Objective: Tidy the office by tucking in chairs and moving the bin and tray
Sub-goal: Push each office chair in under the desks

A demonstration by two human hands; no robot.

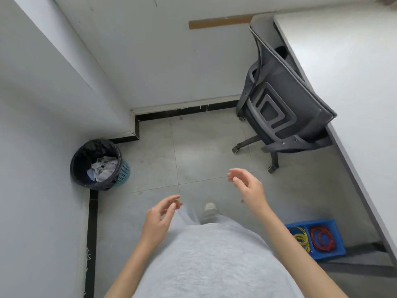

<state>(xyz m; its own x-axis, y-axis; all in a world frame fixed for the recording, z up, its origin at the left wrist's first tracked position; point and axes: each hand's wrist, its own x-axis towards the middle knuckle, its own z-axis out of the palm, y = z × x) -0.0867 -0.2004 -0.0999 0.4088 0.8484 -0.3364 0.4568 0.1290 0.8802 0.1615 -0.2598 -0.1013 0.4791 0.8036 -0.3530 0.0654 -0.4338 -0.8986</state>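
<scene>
A dark grey mesh office chair point(285, 104) stands with its seat pushed under the white desk point(348, 61) at the right. By the left wall stands a blue bin point(123, 172) lined with a black bag, crumpled paper inside. A blue tray point(332, 223) with yellow and red cables lies on the floor at the lower right, beside the desk. My left hand point(160, 220) hangs in front of me with relaxed fingers and holds nothing. My right hand point(249, 186) is raised a little higher, fingers loosely spread, also holding nothing. Neither hand touches any object.
White walls form a corner ahead, with a black skirting strip point(184, 111) along the floor. Grey floor tiles point(204, 151) lie between the bin and the chair. My shoe point(209, 208) shows below my hands. A wooden strip point(219, 22) is fixed on the far wall.
</scene>
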